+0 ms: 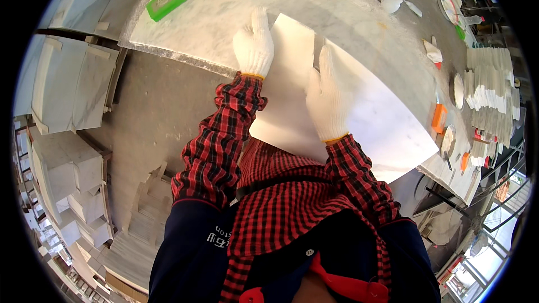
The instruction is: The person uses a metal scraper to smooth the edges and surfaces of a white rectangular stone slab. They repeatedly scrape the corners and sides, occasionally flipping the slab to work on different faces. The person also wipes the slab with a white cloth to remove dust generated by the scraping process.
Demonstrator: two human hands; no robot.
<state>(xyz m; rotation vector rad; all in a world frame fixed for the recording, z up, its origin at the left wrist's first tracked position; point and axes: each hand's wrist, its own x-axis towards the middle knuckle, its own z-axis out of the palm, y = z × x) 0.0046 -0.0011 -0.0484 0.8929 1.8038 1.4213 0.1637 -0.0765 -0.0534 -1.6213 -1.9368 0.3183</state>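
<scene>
A pale marble slab [387,118] with faint grey veining lies before me at the table's near edge, its near side close to my waist. My left hand [252,47], in a white knit glove, is closed at the slab's left edge; its fingertips are partly hidden. Also gloved in white, my right hand [330,92] rests on the slab's upper face with the fingers stretched away from me and the thumb apart. A narrow grey strip shows beside its forefinger; I cannot tell whether it is a shadow or a thing.
The slab lies on a marble-topped table [202,17]. A green block [166,2] sits at its far left. At the right are a white squeeze bulb [392,4], an orange tool [439,118], and stacked tiles [491,90]. Marble pieces [70,87] stand at the left.
</scene>
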